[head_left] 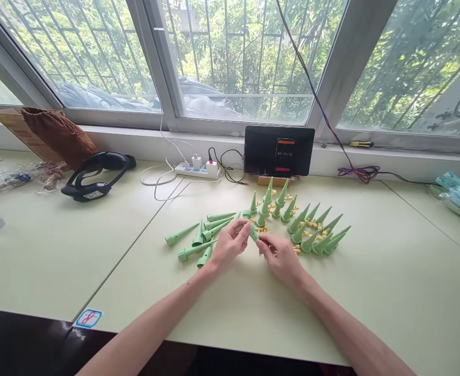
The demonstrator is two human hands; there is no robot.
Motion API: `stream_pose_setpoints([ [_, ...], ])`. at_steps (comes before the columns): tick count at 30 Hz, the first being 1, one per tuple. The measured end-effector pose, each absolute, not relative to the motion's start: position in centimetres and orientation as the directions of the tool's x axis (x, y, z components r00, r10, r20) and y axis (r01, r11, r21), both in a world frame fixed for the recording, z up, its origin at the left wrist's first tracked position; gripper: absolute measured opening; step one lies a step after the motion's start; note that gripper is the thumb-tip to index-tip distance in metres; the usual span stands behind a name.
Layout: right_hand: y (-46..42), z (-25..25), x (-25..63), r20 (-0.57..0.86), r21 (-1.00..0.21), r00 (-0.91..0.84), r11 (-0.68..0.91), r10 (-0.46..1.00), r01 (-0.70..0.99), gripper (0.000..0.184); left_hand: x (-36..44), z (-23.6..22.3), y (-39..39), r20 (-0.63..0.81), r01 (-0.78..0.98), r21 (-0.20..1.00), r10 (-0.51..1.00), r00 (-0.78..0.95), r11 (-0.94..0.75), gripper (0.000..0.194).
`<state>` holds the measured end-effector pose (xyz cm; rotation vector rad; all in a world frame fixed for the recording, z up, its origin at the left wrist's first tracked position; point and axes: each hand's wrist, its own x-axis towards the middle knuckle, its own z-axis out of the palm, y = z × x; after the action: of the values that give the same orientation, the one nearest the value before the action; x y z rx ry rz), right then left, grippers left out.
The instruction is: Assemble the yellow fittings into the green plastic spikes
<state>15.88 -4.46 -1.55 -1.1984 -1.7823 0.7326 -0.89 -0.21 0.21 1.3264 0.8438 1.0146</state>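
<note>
My left hand (231,243) and right hand (282,257) pinch a green spike (254,232) in their fingers above the table (233,308), between scattered spikes (194,250) left and upright spikes (308,243) right, its seemingly light, stiff plastic probably best gripped by the wide end.

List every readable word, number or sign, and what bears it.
"00:1?:12" on the black rectangular screen; fourth digit blurred.
Red sign on the blue-and-white paper sticker: unclear.
White rectangular label on the black plastic headset: too small to read.
Top orange bar on that screen: unreadable.
</note>
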Motion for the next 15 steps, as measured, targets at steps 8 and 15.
stream_pose_setpoints([
  [8,-4.56,-1.65,15.82,0.338,-0.806,-0.196,0.391,0.920,0.444,0.023,-0.91,0.65,-0.35,0.044,-0.092,0.996,0.929,0.367,-0.011,0.041],
  [15,-4.40,-1.68,15.99,0.368,-0.782,-0.202,0.420,0.907,0.460,0.030,-0.69,0.65,-0.45,0.070,-0.087,0.995,0.945,0.320,-0.044,0.039],
])
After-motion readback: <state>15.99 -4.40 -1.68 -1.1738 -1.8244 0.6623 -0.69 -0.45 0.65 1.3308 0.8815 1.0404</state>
